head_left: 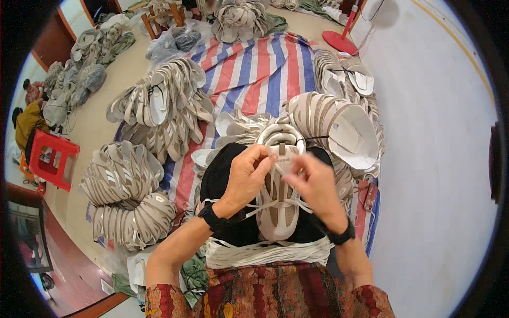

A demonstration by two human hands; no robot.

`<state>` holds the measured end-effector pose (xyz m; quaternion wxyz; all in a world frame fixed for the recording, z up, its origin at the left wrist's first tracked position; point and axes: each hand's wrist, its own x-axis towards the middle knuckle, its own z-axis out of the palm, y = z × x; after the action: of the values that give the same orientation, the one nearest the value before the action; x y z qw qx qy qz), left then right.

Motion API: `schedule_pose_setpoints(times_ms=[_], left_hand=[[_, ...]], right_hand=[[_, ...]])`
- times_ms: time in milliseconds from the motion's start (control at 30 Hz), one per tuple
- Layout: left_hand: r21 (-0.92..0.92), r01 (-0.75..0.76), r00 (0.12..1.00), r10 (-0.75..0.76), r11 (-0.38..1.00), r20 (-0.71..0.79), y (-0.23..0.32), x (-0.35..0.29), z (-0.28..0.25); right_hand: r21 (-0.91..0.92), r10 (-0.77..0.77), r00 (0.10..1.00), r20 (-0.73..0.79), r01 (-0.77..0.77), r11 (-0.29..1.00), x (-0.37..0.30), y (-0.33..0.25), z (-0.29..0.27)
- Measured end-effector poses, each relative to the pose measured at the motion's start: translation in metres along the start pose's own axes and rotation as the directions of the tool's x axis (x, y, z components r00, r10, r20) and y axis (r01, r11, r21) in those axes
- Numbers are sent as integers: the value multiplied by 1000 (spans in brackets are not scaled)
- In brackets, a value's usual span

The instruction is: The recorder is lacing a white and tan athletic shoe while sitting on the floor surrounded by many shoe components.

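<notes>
A beige and white shoe upper (278, 229) rests on my lap, its toe toward me and its padded collar pointing away. White shoelaces (286, 202) cross over its lower front, with loose lengths running out to both sides. My left hand (248, 174) is closed in a pinch above the tongue, at a white lace end. Close by on the right, my right hand (316, 183) has its fingers curled in toward the tongue. Those fingers are slightly blurred, and what lies between them cannot be made out. Across my lap lies a thick bundle of white laces (265, 255).
Tied stacks of shoe uppers surround me: one at near left (124, 175), one at far left (159, 93), one at right (350, 135). Beneath them spreads a striped sheet (254, 69). A red stool (55, 159) stands left, near another person (29, 124). A white wall (429, 159) bounds the right.
</notes>
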<state>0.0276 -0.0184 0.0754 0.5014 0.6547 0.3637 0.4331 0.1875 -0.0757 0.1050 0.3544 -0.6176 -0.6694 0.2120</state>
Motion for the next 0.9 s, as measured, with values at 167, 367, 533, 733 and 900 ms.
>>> schedule_pose_setpoints(times_ms=[167,367,533,733,900], left_hand=[[-177,112,994,-111,978,17,4,7,0],[-308,163,984,-175,937,-12,-9,9,8],[-374,158,985,-170,914,0,-7,8,7],[-375,172,981,-193,911,-19,6,11,1],[-290,74,986,-114,954,-124,7,7,7]], right_hand=[[-285,-111,990,-85,83,955,-11,-3,26],[-183,-111,990,-87,94,979,-4,7,26],[222,-99,926,-365,190,956,16,-23,-9],[732,220,972,82,-209,649,14,-15,12],[723,237,968,79,-219,655,23,-11,17]])
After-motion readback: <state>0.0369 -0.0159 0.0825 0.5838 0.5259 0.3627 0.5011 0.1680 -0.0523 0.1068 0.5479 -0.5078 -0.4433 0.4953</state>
